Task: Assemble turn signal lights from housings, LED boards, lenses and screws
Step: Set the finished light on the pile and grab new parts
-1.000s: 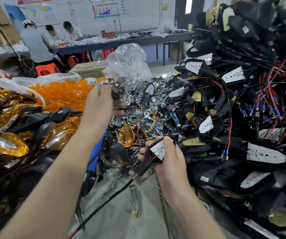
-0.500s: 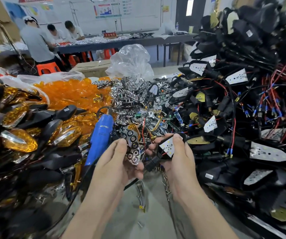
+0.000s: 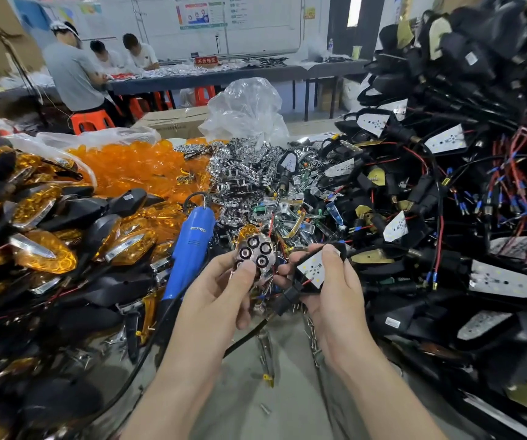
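My left hand pinches a chrome reflector with several round cups, held upright at the table's centre. Right beside it, my right hand grips a black housing with a white LED board seated in it; the thumb lies over the housing's top edge. A black cable trails down from the housing. The reflector and the housing are a few centimetres apart. Loose screws lie on the grey table below my hands.
A blue electric screwdriver lies left of my hands. Finished amber lights are heaped at left, amber lenses and chrome reflectors behind, wired black housings stacked high at right. Three people work at a far table.
My left hand came back from the chrome pile with a reflector and now holds it up beside the housing. My right hand raised the housing slightly.
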Action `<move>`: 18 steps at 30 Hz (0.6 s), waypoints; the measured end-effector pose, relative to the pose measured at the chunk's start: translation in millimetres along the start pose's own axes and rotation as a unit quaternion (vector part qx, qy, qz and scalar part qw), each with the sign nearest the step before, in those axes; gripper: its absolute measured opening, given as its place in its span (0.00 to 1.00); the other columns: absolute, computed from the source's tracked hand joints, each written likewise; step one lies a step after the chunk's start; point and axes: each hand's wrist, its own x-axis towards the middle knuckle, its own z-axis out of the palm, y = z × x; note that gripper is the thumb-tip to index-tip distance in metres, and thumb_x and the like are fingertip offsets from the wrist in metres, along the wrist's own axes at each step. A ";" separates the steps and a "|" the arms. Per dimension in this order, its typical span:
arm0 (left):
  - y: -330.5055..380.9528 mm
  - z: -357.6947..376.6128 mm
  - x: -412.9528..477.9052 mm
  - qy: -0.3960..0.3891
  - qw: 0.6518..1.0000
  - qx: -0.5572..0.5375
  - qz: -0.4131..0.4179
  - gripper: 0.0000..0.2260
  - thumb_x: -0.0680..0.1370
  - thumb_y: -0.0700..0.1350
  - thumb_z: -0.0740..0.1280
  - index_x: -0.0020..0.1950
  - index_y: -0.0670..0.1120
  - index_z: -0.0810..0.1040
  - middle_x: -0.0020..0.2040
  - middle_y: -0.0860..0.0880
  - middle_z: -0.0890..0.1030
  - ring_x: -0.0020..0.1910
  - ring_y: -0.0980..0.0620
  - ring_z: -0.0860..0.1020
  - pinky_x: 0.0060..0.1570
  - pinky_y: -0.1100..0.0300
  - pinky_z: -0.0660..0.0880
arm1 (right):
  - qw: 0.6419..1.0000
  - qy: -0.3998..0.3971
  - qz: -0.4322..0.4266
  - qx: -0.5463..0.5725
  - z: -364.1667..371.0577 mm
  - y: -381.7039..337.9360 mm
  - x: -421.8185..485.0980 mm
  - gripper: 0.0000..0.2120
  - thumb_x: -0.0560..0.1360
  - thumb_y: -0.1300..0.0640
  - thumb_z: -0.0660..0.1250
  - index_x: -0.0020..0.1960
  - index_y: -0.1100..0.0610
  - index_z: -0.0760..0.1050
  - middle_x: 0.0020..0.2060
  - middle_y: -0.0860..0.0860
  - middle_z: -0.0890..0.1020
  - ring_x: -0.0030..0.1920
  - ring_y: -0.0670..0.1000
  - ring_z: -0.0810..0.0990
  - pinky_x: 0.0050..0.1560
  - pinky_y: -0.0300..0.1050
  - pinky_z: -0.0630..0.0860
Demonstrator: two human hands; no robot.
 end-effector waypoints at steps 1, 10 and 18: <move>-0.8 -1.1 1.0 0.003 1.000 0.004 0.004 0.09 0.72 0.58 0.75 0.49 0.57 0.83 0.35 0.48 0.74 0.29 0.54 0.69 0.31 0.59 0.69 | 1.000 -0.001 0.000 0.000 -0.2 -0.1 0.0 0.13 0.87 0.53 0.55 0.51 0.59 0.75 0.39 0.55 0.84 0.38 0.55 0.86 0.40 0.50 0.83; -1.4 -4.8 1.6 0.033 0.999 -0.009 0.021 0.10 0.67 0.61 0.73 0.45 0.60 0.84 0.30 0.52 0.75 0.33 0.46 0.70 0.41 0.45 0.67 | 1.000 -0.008 0.001 0.002 0.0 -1.7 -0.8 0.14 0.87 0.54 0.55 0.51 0.58 0.74 0.38 0.55 0.84 0.38 0.56 0.85 0.40 0.50 0.83; -1.2 -2.6 0.6 0.027 0.999 -0.030 0.030 0.10 0.71 0.51 0.73 0.52 0.56 0.85 0.36 0.50 0.77 0.33 0.54 0.72 0.42 0.50 0.69 | 1.000 -0.011 0.009 0.003 0.4 -3.3 -2.3 0.13 0.87 0.54 0.55 0.52 0.59 0.73 0.37 0.55 0.83 0.37 0.56 0.84 0.38 0.51 0.83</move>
